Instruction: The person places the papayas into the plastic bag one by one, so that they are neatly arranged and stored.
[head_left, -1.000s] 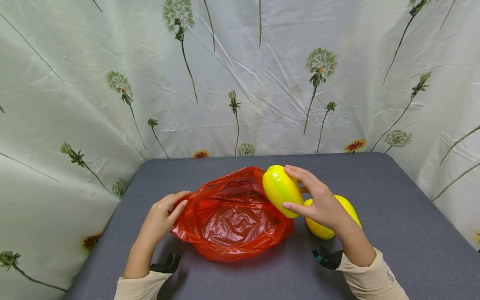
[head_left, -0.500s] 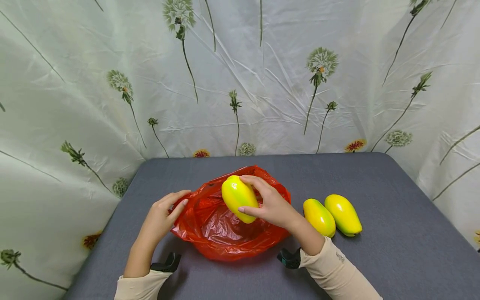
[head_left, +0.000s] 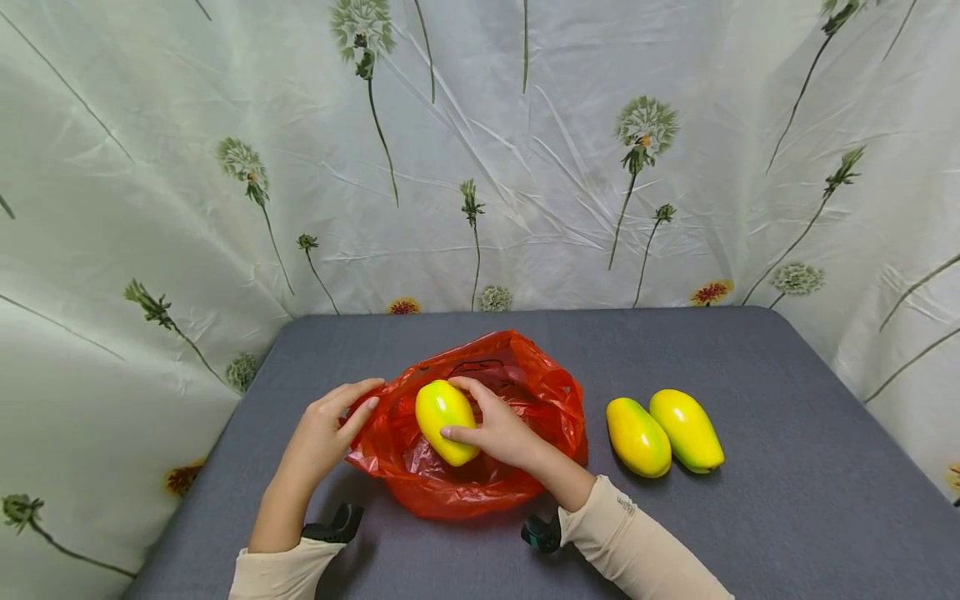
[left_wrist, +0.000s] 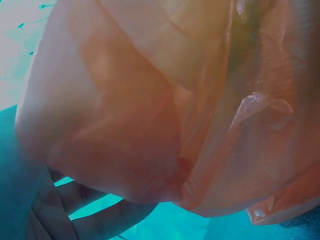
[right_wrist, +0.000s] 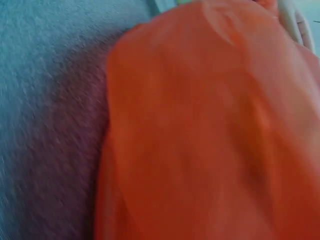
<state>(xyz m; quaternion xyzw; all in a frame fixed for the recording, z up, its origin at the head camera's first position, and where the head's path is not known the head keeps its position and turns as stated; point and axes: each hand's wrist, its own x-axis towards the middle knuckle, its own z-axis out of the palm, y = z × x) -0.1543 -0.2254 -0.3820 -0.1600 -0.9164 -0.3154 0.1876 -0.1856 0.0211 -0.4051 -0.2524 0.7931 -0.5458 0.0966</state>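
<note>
A red plastic bag lies with its mouth open in the middle of the table. At its left rim, my left hand pinches the plastic between thumb and fingers. My right hand holds a yellow mango over the bag's mouth, thumb on the near side and fingers on the far side. In the left wrist view, the thin plastic covers most of the picture, with some fingers below it. The bag's outside fills much of the right wrist view, hiding the right hand there.
Two more yellow-green mangoes, one nearer and one farther right, lie side by side right of the bag. The grey table ends at the back against a flower-printed curtain.
My right hand has carried the mango leftward and down, from the bag's right rim to over its mouth. The left hand has stayed at the left rim.
</note>
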